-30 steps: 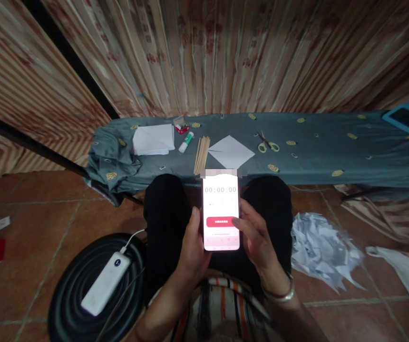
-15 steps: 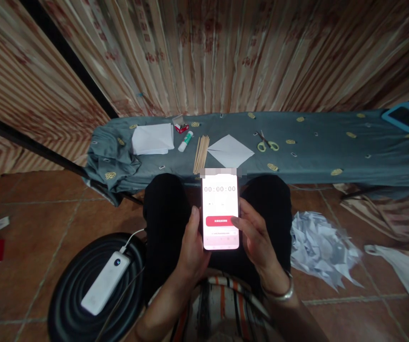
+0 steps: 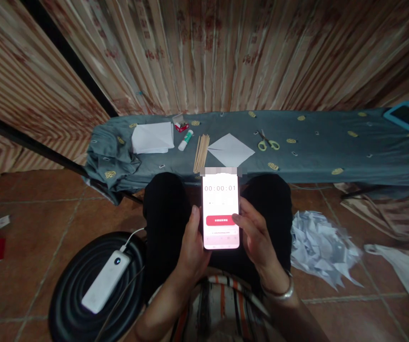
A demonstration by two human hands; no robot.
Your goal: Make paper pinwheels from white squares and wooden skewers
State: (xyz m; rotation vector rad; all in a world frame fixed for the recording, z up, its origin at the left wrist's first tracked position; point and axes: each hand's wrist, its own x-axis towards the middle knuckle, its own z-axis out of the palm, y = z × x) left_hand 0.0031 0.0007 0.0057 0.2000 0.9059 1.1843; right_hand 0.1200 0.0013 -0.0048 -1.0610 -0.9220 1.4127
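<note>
while a white oblong power bank lies near left, our left hand clamps a lit rectangular smartphone, near centre; our right hand touches its red oblong button, though we cannot tell whether it grips.

A draped counter is carrying small things

A blue-grey cloth with yellow motifs is covering it, bunching at the left end. From left to right, stacked white papers, a small open red box, a green-and-white glue stick, thin wooden sticks, a cornerwise white sheet and green-handled scissors are lying on it. A blue-framed dark panel is resting well apart, at the far right.
</note>
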